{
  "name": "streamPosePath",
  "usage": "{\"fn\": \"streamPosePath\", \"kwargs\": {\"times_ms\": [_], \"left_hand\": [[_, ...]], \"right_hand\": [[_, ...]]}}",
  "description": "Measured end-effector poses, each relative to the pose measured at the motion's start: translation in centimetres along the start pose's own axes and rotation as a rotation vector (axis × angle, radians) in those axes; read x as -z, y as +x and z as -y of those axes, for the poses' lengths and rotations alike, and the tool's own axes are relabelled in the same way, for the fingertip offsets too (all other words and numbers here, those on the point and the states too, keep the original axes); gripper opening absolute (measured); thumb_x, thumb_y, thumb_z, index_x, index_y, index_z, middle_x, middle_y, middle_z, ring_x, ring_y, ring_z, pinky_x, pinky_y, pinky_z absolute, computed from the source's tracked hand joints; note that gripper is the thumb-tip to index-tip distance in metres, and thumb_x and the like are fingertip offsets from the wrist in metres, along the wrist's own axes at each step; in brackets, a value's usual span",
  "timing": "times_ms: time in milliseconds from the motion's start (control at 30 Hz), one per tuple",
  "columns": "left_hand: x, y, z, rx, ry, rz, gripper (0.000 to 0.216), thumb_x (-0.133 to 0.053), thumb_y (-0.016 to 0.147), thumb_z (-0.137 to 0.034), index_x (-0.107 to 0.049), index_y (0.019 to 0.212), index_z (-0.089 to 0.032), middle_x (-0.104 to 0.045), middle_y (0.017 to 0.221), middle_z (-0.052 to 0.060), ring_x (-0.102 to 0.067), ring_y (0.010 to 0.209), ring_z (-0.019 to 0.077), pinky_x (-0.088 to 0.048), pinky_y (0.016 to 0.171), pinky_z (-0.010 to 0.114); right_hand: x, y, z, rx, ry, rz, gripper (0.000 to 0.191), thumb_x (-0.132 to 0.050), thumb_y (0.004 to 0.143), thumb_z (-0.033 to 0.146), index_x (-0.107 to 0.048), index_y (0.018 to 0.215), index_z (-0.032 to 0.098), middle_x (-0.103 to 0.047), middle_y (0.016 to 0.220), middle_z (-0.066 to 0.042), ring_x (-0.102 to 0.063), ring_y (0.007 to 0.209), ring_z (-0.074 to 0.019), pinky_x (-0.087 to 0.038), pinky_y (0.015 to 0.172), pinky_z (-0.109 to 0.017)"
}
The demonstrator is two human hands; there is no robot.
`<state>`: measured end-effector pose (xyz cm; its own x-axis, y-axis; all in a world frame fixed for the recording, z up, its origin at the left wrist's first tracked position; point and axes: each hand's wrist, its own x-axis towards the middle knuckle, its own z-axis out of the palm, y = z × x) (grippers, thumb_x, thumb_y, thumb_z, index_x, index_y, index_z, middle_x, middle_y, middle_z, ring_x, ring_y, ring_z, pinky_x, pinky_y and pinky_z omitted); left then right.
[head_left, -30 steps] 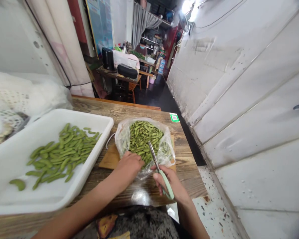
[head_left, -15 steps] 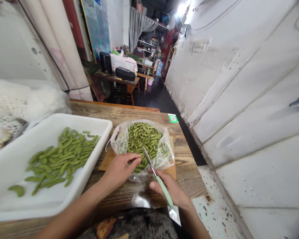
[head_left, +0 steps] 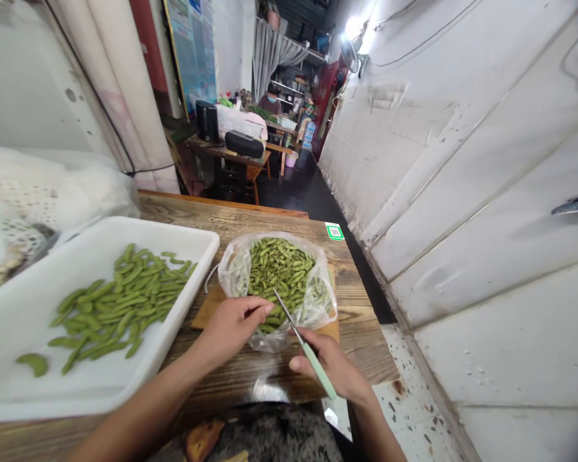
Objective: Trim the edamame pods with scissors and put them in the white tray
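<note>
A clear plastic bag spreads wide on the table, full of green soybean pods. Over its near left edge, my left hand is closed in a pinch, thumb against fingers; whatever lies between the fingertips is hidden. My right hand grips a pair of scissors with pale green handles. Their narrow metal blades point up and left over the pods, tips just right of my left fingertips. To the left, a white plastic tray holds a spread heap of pods, with one pod lying apart.
The bag rests over a wooden board on the wooden table. White plastic bags stand behind the tray. A wall runs along the right. Farther back, a masked person sits at another table.
The scissors have turned slightly, and their blades now show as one thinner line, tips a little lower and left. My left hand has barely moved. The view has shifted slightly.
</note>
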<state>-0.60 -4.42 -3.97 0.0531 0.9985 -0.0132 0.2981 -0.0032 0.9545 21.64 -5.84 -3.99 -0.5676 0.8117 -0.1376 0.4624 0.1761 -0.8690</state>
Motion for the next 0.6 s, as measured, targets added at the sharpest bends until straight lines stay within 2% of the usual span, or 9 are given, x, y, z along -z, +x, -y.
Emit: {"fn": "streamPosePath", "kwargs": {"times_ms": [100, 233, 333, 400, 500, 600], "left_hand": [[-0.4, 0.2, -0.2, 0.08, -0.111, -0.068, 0.024, -0.065, 0.071, -0.041, -0.074, 0.078, -0.02, -0.071, 0.07, 0.003, -0.062, 0.07, 0.0213, -0.045, 0.068, 0.028], [-1.2, 0.4, -0.1, 0.158, -0.39, -0.147, 0.036, -0.077, 0.059, -0.04, -0.067, 0.084, -0.017, -0.069, 0.074, 0.003, -0.062, 0.071, 0.0175, -0.045, 0.069, 0.027], [-1.6, 0.6, 0.3, 0.204, -0.573, -0.183, 0.049, -0.081, 0.053, -0.04, -0.061, 0.092, -0.017, -0.065, 0.064, -0.002, -0.058, 0.063, 0.0133, -0.044, 0.063, 0.024], [-1.7, 0.7, 0.6, 0.211, -0.622, -0.222, 0.049, -0.082, 0.052, -0.039, -0.062, 0.091, -0.016, -0.064, 0.065, -0.002, -0.058, 0.063, 0.0119, -0.044, 0.063, 0.023], [-1.8, 0.6, 0.9, 0.191, -0.594, -0.26, 0.041, -0.08, 0.056, -0.041, -0.066, 0.085, -0.015, -0.068, 0.076, 0.001, -0.061, 0.071, 0.0133, -0.048, 0.067, 0.024], [-1.8, 0.5, 1.0, 0.167, -0.608, -0.218, 0.04, -0.074, 0.063, -0.045, -0.066, 0.088, -0.016, -0.07, 0.089, 0.005, -0.064, 0.083, 0.0187, -0.052, 0.071, 0.029]], "right_hand": [[-0.3, 0.1, -0.2, -0.012, 0.051, -0.04, 0.04, -0.063, 0.081, 0.046, -0.065, 0.105, 0.013, -0.056, 0.077, -0.001, -0.048, 0.071, -0.0144, -0.039, 0.068, -0.024], [-1.5, 0.3, -0.4, -0.046, 0.177, -0.091, 0.039, -0.067, 0.077, 0.048, -0.066, 0.092, 0.012, -0.049, 0.066, 0.002, -0.043, 0.062, -0.0109, -0.036, 0.058, -0.022], [-2.1, 0.6, -0.8, -0.071, 0.231, -0.121, 0.044, -0.064, 0.078, 0.054, -0.065, 0.095, 0.014, -0.048, 0.062, 0.003, -0.043, 0.058, -0.0107, -0.037, 0.054, -0.021], [-2.1, 0.7, -1.0, -0.073, 0.213, -0.149, 0.049, -0.062, 0.078, 0.058, -0.065, 0.1, 0.014, -0.05, 0.063, 0.002, -0.046, 0.059, -0.012, -0.039, 0.055, -0.022], [-1.8, 0.6, -1.0, -0.054, 0.14, -0.138, 0.052, -0.062, 0.078, 0.058, -0.063, 0.108, 0.015, -0.055, 0.069, 0.0, -0.051, 0.066, -0.0147, -0.043, 0.061, -0.024], [-1.5, 0.3, -0.9, -0.021, 0.085, -0.098, 0.054, -0.059, 0.082, 0.054, -0.059, 0.119, 0.016, -0.061, 0.081, -0.003, -0.055, 0.075, -0.0173, -0.045, 0.071, -0.027]]}}
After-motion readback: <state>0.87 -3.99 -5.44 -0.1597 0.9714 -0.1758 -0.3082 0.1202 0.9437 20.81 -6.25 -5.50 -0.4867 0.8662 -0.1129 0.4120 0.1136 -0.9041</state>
